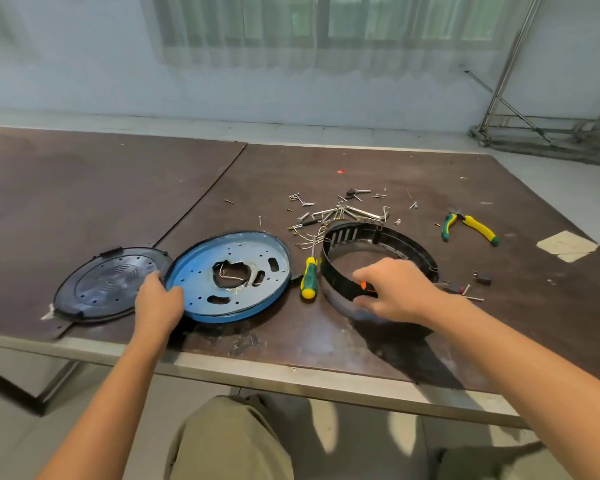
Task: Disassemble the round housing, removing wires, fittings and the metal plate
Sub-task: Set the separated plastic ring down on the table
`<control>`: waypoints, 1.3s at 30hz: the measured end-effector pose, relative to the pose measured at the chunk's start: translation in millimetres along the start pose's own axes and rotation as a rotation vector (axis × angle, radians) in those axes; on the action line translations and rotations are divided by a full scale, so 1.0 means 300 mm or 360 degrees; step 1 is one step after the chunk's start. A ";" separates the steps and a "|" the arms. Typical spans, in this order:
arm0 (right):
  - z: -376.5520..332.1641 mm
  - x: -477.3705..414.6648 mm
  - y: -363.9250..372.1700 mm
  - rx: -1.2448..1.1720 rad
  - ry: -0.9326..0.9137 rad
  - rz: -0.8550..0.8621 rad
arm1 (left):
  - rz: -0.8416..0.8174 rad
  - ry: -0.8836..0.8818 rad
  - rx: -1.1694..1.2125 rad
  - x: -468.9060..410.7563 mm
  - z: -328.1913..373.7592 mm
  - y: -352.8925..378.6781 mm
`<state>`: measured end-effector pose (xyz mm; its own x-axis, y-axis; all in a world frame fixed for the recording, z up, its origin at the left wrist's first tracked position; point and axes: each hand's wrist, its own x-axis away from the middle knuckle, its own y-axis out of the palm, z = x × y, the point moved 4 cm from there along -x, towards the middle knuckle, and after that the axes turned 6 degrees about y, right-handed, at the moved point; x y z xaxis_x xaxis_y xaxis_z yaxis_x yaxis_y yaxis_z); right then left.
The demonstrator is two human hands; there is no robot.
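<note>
Khaki knees [229,441], brown table [101,188], curtained window [326,26] beyond; left hand [158,299] grips blue plate [201,271], right hand [399,292] black housing [413,244].

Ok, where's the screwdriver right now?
In the head view, the green-and-yellow screwdriver lies on the table between the blue metal plate and the black housing ring.

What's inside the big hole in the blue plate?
A thin pale wire loops inside the hole in the blue plate, over something dark. What the wire joins to is hidden under the plate. The left hand grips the rim and covers that edge.
</note>
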<state>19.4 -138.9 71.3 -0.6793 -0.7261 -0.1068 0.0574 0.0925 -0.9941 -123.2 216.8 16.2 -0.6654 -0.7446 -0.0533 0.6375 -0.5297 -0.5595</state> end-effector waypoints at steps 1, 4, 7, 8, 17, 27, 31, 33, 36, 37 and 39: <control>0.009 -0.003 -0.021 -0.0001 -0.0005 0.0027 | 0.0016 0.0048 -0.0079 -0.002 0.012 0.004; 0.044 -0.008 -0.093 -0.0022 0.0035 0.0052 | 0.0125 0.0319 -0.0329 0.013 0.075 0.020; 0.088 -0.007 -0.168 -0.0097 0.0129 0.0020 | 0.0090 0.0675 -0.0365 0.065 0.174 0.089; 0.103 -0.005 -0.189 -0.0143 0.0162 0.0005 | 0.0028 0.0798 -0.0343 0.089 0.212 0.127; 0.223 0.074 -0.236 -0.0314 0.0268 0.0078 | -0.0689 0.1410 -0.0694 0.293 0.465 0.553; 0.362 0.145 -0.259 -0.0371 0.0408 0.0118 | -0.0621 0.1561 -0.1573 0.257 0.531 0.753; 0.393 0.159 -0.253 -0.0255 0.0411 0.0119 | -0.0710 0.1509 -0.1298 0.255 0.572 0.775; 0.411 0.167 -0.256 -0.0274 0.0427 0.0154 | -0.0747 0.1455 -0.1148 0.250 0.594 0.796; 0.419 0.177 -0.248 -0.0200 0.0397 0.0138 | -0.0839 0.1374 -0.0840 0.271 0.621 0.847; 0.420 0.179 -0.241 -0.0166 0.0383 0.0122 | -0.0884 0.1359 -0.0713 0.285 0.628 0.867; 0.426 0.184 -0.230 -0.0126 0.0371 0.0099 | -0.0989 0.1408 -0.0481 0.315 0.646 0.907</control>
<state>71.5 -272.7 131.3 -0.8271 -0.5414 -0.1508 0.0531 0.1918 -0.9800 62.8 -76.3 19.2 -0.9535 0.2286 -0.1965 0.0587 -0.4986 -0.8648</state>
